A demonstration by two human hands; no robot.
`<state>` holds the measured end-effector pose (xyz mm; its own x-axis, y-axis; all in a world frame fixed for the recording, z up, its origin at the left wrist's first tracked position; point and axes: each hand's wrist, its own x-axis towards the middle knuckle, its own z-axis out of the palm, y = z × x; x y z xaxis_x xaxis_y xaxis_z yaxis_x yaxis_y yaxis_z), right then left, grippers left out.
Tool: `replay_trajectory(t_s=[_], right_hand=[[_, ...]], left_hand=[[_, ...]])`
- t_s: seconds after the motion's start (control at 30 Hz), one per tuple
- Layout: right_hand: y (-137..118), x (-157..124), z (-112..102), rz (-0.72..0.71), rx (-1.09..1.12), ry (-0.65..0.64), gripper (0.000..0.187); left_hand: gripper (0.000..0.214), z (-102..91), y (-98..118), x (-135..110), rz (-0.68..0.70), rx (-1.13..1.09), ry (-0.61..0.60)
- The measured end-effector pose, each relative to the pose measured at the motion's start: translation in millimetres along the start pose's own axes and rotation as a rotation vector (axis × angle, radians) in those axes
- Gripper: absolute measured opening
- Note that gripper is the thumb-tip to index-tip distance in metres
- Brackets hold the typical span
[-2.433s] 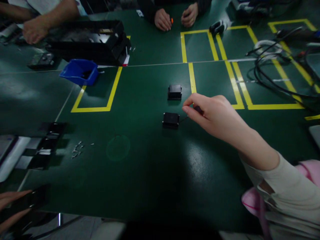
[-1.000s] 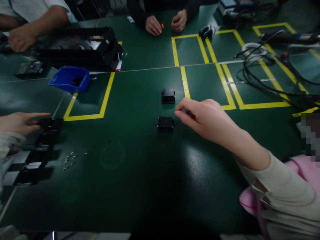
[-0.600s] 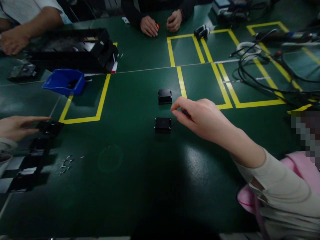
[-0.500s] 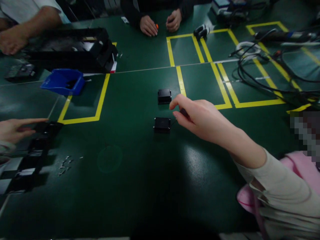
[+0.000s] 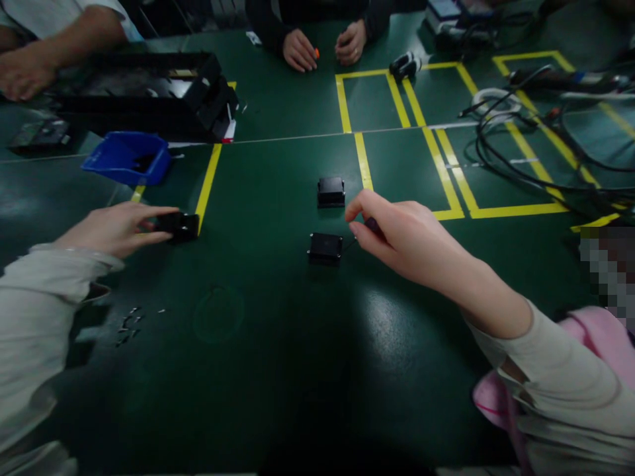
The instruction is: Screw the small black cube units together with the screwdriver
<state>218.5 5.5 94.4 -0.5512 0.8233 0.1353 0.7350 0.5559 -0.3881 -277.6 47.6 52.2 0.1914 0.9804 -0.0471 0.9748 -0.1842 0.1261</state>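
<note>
My right hand (image 5: 397, 231) hovers over the green table, fingers pinched round a small dark tool whose thin tip points at the nearer black box (image 5: 325, 248). A second black box (image 5: 331, 192) lies just beyond it. My left hand (image 5: 116, 228) is out over the left of the table, fingers closed on a third black box (image 5: 179, 225) near a yellow tape line.
A blue bin (image 5: 126, 158) and a large black tray (image 5: 149, 92) stand at the back left. Small screws (image 5: 129, 322) lie scattered front left. Cables (image 5: 526, 145) coil at the right. Other people's hands (image 5: 325, 46) rest at the far edge, another hand (image 5: 22, 73) at far left.
My left hand took a black box from the stack at the left edge and carried it right, toward the middle. My right hand stayed beside the nearer box.
</note>
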Motion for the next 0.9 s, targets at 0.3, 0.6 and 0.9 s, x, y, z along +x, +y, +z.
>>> replay_trajectory(t_s=[0.3,0.6,0.9], right_hand=[[1,0,0,0.010,0.028,-0.019,0.019],[2,1,0,0.033,0.047,-0.024,0.018],[3,2,0,0.047,0.034,-0.027,0.019]], left_hand=[[0.059,31.5,150,87,0.190,0.013,0.033],[0.080,32.8,204,79,0.202,-0.121,0.199],[0.056,40.6,241,30,0.521,-0.467,-0.039]])
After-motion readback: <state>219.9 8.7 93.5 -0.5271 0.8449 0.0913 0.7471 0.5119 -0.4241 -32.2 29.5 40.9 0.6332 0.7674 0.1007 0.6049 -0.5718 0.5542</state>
